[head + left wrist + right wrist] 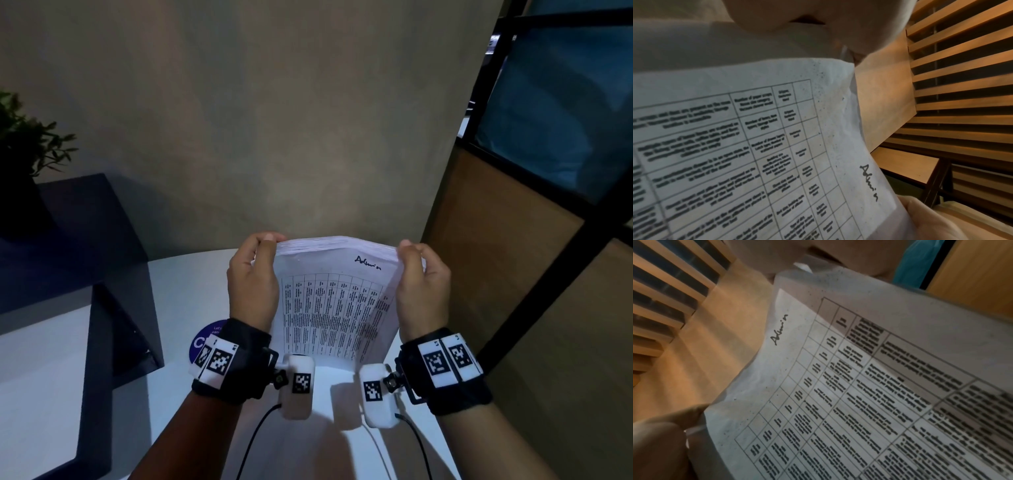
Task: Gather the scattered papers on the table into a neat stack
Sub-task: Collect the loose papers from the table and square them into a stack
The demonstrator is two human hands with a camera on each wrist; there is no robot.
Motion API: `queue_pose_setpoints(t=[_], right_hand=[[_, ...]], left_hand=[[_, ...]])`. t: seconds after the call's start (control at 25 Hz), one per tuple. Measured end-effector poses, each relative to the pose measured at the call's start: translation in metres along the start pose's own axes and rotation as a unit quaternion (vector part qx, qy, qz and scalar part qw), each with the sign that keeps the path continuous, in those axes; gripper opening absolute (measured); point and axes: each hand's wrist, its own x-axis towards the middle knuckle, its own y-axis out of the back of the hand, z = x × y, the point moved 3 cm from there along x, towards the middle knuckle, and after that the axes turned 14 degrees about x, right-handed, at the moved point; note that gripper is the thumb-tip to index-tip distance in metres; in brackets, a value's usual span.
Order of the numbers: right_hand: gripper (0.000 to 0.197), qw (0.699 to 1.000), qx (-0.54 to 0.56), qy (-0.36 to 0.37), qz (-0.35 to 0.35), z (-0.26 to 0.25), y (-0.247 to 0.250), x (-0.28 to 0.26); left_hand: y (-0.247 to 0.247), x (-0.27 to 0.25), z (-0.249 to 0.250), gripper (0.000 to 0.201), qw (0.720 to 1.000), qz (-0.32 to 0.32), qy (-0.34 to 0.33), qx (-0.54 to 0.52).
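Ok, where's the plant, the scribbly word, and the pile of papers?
plant (29,137), head view, on its leaves at the far left.
handwritten word (367,263), head view, middle of the ink.
stack of papers (337,308), head view, on the top sheet's printed table.

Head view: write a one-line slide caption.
Left hand and right hand grip a stack of printed papers upright over the white table.

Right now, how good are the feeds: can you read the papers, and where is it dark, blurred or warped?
Head view: dim room, wide-angle bends the table edge; papers bright, handwriting legible, print too small. Left wrist view: print blurred, left hand out of focus. Right wrist view: print smeared, a shadow crosses their upper right.
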Motion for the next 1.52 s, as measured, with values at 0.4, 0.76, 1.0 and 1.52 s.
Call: queue_pose_setpoints(t=[0.4,0.76,1.0,1.52], right_hand=[[0.039,0.999,0.006,0.023,-0.04,0.011,0.009,-0.019],[0.037,0.998,-0.02,0.056,-0.017,0.01,0.001,-0.006],[0.029,0.993,-0.028,0.049,-0.104,0.021,0.012,-0.003],[0.017,0.992,0.04,0.013,-0.121,0.03,0.017,0.023]], left_hand=[[0.005,-0.017,-0.016,0.038,0.995,-0.06,-0.009,-0.079],[-0.005,-0.004,-0.004,0.033,1.0,0.0,0.028,-0.008],[0.008,-0.003,-0.044,0.078,0.979,-0.189,-0.047,-0.055],[-0.009,-0.004,-0.055,0.074,0.97,-0.202,0.029,-0.132]])
